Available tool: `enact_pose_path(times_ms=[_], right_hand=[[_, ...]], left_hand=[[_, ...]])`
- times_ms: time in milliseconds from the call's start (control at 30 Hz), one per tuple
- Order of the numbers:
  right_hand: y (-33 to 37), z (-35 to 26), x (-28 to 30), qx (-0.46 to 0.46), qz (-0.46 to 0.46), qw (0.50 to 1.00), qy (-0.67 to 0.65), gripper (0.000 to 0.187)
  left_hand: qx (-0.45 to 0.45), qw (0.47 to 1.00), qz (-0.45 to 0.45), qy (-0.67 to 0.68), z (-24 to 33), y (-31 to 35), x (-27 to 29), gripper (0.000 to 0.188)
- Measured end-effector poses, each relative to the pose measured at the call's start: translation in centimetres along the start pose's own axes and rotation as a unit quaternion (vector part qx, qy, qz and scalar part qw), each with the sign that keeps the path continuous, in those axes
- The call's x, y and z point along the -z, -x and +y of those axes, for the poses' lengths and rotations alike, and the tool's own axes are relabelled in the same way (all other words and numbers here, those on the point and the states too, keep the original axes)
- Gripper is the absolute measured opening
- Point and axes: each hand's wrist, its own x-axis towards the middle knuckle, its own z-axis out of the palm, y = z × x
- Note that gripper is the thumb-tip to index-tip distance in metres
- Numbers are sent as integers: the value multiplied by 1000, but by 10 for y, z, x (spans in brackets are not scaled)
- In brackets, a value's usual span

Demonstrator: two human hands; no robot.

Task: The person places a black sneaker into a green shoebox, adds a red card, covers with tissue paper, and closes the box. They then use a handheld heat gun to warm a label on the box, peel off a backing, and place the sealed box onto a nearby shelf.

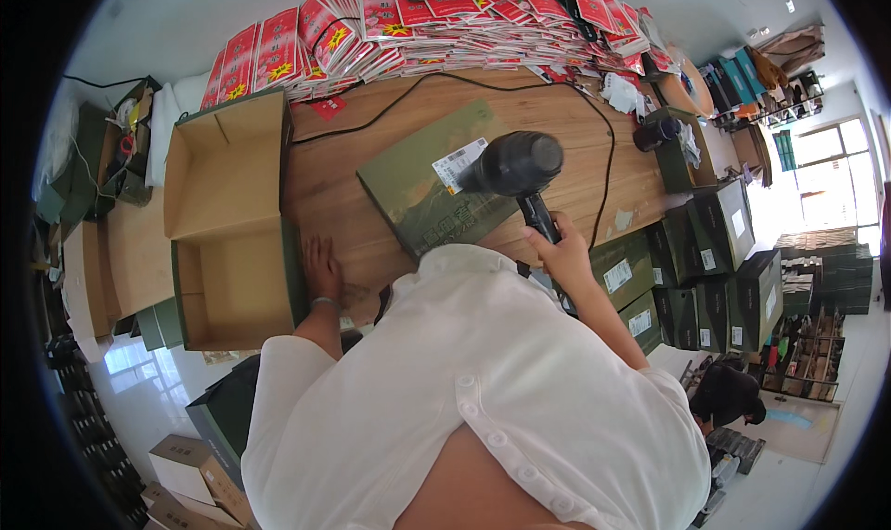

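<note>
My right hand point(568, 252) is closed round the handle of a black hair dryer point(520, 161). Its nozzle points left, over a white label point(458, 164) on a flat dark green box point(408, 196). The box lies askew on the wooden table, and my torso hides its near corner. My left hand point(322, 268) rests on the table with its fingers stretched out, holding nothing. Just left of that hand stands an open green box point(232, 289); its lid is tipped back and its brown inside shows.
Stacks of red printed packets point(408, 43) line the table's far edge. A black cable point(608, 149) loops across the tabletop. Labelled green boxes point(715, 279) are piled at the right. Cartons point(200, 479) sit on the floor at lower left. Another person point(729, 391) bends over at far right.
</note>
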Motion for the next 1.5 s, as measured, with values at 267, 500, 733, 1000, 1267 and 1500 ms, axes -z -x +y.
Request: enact_pose_path(times_ms=[267, 500, 733, 1000, 1267, 1500], right_hand=[[-7, -10, 15, -117, -39, 991, -56, 49], [-26, -3, 21, -103, 29, 994, -37, 52], [-38, -3, 19, -89, 45, 995, -7, 54], [-53, -17, 8, -90, 40, 995, -4, 51], [-71, -20, -4, -43, 36, 998, -32, 48], [-79, -22, -13, -29, 46, 998, -10, 51]], left_hand=[[-2, 1000, 1, 20, -7, 0, -5, 52], [3, 1000, -1, 12, -7, -1, -7, 52], [14, 1000, 5, 13, -8, -1, -8, 50], [35, 999, -21, 19, 0, -2, 1, 49], [30, 999, -12, 16, 1, -4, 3, 48], [19, 1000, 0, 25, -1, -3, 1, 49]])
